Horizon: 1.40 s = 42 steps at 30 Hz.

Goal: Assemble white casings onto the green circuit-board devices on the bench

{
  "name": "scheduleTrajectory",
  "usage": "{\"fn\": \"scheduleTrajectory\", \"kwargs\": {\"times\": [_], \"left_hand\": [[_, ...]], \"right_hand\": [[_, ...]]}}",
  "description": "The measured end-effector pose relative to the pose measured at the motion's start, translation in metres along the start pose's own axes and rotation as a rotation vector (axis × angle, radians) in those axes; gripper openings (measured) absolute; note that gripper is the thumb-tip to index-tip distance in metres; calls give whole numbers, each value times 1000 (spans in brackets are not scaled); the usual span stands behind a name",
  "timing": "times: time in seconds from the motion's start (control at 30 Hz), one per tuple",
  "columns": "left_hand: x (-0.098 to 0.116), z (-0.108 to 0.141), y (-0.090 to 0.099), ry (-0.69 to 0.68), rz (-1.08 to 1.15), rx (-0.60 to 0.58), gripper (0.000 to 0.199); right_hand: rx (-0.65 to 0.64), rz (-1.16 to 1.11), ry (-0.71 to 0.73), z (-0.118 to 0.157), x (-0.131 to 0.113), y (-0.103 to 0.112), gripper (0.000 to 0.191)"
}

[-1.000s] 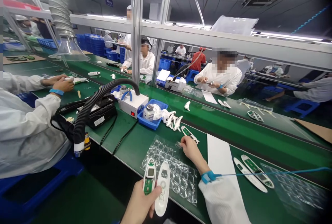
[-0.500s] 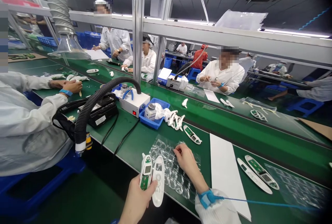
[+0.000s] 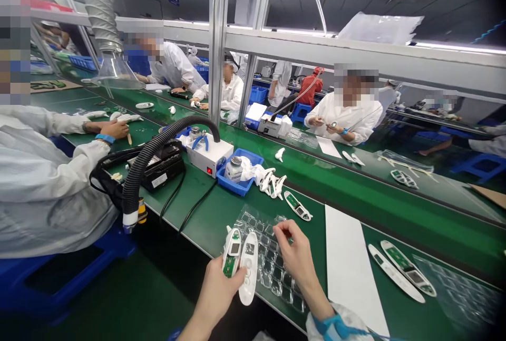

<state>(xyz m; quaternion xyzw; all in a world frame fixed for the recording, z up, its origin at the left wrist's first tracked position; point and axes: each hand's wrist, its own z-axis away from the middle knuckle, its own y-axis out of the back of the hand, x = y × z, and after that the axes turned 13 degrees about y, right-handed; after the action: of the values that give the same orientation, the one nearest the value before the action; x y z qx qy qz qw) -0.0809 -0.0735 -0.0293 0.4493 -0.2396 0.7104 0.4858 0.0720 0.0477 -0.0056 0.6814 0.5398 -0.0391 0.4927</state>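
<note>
Left hand (image 3: 219, 283) had fingers closed on board half (image 3: 231, 263) and cover (image 3: 248, 278), unjoined. Right hand (image 3: 297, 254): fingers nearly pinched over tray (image 3: 271, 270), contents unclear. Pair (image 3: 409, 269), 3 o'clock: unjoined.

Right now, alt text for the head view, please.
A person's left hand holds a white housing with a green circuit board beside a white cover, while the right hand is over a clear plastic tray on a green workbench. Beyond are a blue bin and co-workers in white.
</note>
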Motion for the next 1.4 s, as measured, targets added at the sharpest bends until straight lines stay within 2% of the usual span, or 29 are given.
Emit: {"fn": "scheduleTrajectory", "kwargs": {"times": [0.13,0.23,0.57,0.93,1.23,1.4], "left_hand": [[2,0,-3,-18,-42,11,15],[4,1,-6,-35,-64,18,13],[3,4,-9,-46,-85,0,14],[1,3,-9,-63,-120,0,13],[2,3,-8,-55,-128,0,13],[1,3,-7,-46,-120,-8,15]], "right_hand": [[-136,-252,-36,2,-25,5,22],[-193,-256,-44,9,-32,-1,22],[-151,-242,-62,16,-27,-10,23],[-185,-289,-149,20,-20,-14,23],[-176,-210,-88,21,-26,-14,23],[-167,-224,-118,25,-27,-16,17]]}}
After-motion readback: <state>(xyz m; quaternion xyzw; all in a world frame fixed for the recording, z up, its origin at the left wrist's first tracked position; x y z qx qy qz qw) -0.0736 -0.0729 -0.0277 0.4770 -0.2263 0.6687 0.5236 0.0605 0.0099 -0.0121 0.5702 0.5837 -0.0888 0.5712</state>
